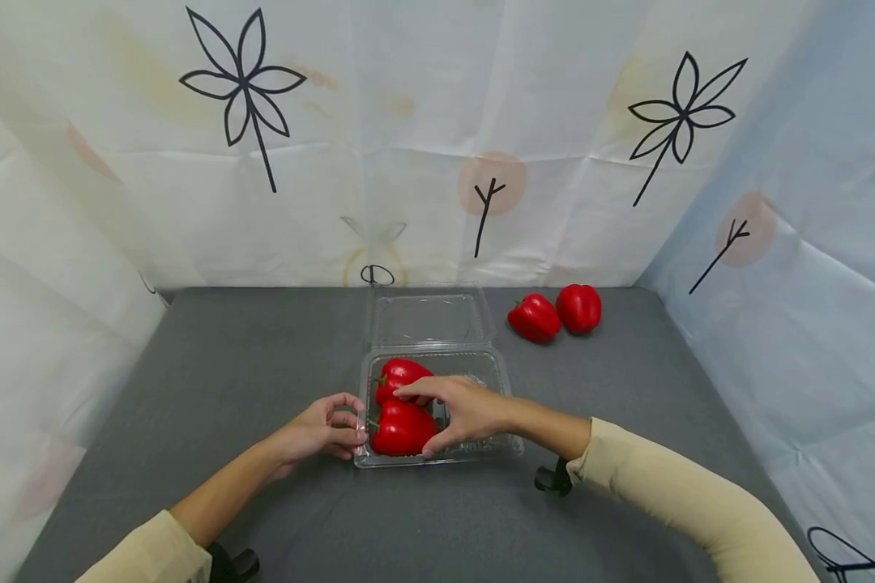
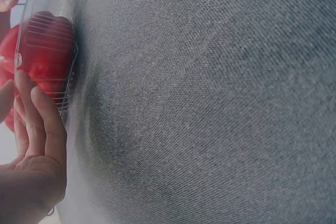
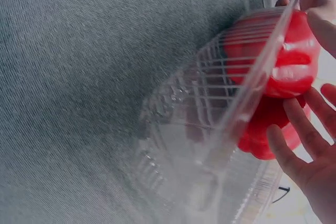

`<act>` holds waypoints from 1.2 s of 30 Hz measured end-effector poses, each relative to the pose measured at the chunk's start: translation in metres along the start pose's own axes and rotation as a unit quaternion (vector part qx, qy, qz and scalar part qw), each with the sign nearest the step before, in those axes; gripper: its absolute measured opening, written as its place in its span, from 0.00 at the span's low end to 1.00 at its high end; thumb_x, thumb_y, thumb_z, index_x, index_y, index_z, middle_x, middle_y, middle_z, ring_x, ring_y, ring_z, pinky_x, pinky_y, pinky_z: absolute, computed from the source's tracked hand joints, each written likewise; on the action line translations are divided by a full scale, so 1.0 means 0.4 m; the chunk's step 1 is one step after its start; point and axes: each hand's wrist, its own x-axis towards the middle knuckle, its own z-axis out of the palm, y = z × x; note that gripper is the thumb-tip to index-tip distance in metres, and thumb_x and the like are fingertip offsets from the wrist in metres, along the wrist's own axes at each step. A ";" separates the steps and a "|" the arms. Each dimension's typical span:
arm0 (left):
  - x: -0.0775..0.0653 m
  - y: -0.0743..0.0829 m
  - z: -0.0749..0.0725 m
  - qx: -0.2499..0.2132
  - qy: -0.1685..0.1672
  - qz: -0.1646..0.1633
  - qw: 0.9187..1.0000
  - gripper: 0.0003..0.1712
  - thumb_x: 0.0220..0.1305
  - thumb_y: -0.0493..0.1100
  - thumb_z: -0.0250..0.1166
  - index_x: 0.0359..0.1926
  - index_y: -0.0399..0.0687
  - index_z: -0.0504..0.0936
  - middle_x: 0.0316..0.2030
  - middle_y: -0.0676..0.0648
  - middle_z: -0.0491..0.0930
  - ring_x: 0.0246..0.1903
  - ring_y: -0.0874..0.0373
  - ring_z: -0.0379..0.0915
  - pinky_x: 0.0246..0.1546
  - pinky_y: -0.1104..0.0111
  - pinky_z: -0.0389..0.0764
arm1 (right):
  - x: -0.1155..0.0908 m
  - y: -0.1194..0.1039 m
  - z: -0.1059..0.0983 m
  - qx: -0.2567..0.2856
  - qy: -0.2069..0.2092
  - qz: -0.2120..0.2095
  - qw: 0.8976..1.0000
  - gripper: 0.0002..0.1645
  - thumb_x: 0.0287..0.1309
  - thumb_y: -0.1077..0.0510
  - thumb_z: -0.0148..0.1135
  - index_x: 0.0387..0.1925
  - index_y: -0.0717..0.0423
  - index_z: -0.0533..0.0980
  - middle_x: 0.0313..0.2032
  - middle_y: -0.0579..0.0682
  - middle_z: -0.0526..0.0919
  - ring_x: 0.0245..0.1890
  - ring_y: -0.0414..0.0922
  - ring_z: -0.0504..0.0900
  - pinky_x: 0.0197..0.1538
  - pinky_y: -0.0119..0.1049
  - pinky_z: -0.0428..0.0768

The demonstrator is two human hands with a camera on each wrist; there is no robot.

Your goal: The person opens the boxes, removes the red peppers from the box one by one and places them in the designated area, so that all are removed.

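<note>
A clear plastic clamshell container (image 1: 481, 458) stands on the grey cloth with its lid (image 1: 432, 317) tipped back. Two red bell peppers lie in its left half, a far pepper (image 1: 403, 372) and a near pepper (image 1: 403, 431), green stems toward the left. My left hand (image 1: 330, 429) holds the container's left rim, thumb on the inner side and fingers along the outer wall in the left wrist view. Over the peppers reaches my right hand (image 1: 467, 411), thumb beside the near one and fingers spread between the two. In the right wrist view those fingers (image 3: 299, 124) look fairly straight and loose.
Two more red bell peppers, a left one (image 1: 535, 318) and a right one (image 1: 579, 308), sit side by side at the back right of the grey cloth (image 1: 262, 356). A white printed sheet (image 1: 408, 121) hangs behind and along both sides.
</note>
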 end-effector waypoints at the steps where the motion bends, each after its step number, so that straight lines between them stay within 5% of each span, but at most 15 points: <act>1: 0.000 0.000 0.000 0.001 0.000 0.000 1.000 0.26 0.64 0.40 0.69 0.55 0.38 0.66 0.34 0.46 0.82 0.33 0.53 0.81 0.39 0.61 0.83 | 0.001 -0.001 -0.003 -0.002 -0.006 0.004 1.000 0.48 0.49 0.54 0.78 0.70 0.55 0.66 0.61 0.48 0.77 0.54 0.41 0.78 0.57 0.46 0.78; 12: 0.001 0.001 0.000 0.001 0.002 -0.004 1.000 0.26 0.63 0.41 0.69 0.55 0.38 0.66 0.34 0.47 0.82 0.32 0.53 0.80 0.38 0.62 0.83 | 0.013 -0.012 -0.014 0.000 -0.023 0.016 1.000 0.47 0.49 0.57 0.78 0.69 0.58 0.67 0.58 0.50 0.78 0.53 0.41 0.78 0.57 0.45 0.78; 23: 0.005 0.003 0.003 0.000 0.002 -0.009 1.000 0.25 0.63 0.40 0.70 0.53 0.39 0.66 0.33 0.47 0.82 0.32 0.54 0.80 0.38 0.62 0.83 | 0.040 -0.032 -0.017 -0.065 -0.055 0.037 0.996 0.46 0.47 0.49 0.79 0.67 0.50 0.70 0.58 0.46 0.71 0.55 0.43 0.72 0.54 0.34 0.76; 36: 0.005 0.001 0.003 -0.007 -0.004 -0.002 1.000 0.23 0.64 0.39 0.69 0.53 0.41 0.66 0.32 0.47 0.82 0.32 0.54 0.80 0.38 0.62 0.83 | 0.046 0.001 -0.001 0.014 -0.052 0.035 0.998 0.44 0.46 0.56 0.80 0.65 0.51 0.69 0.58 0.45 0.70 0.56 0.42 0.70 0.54 0.34 0.77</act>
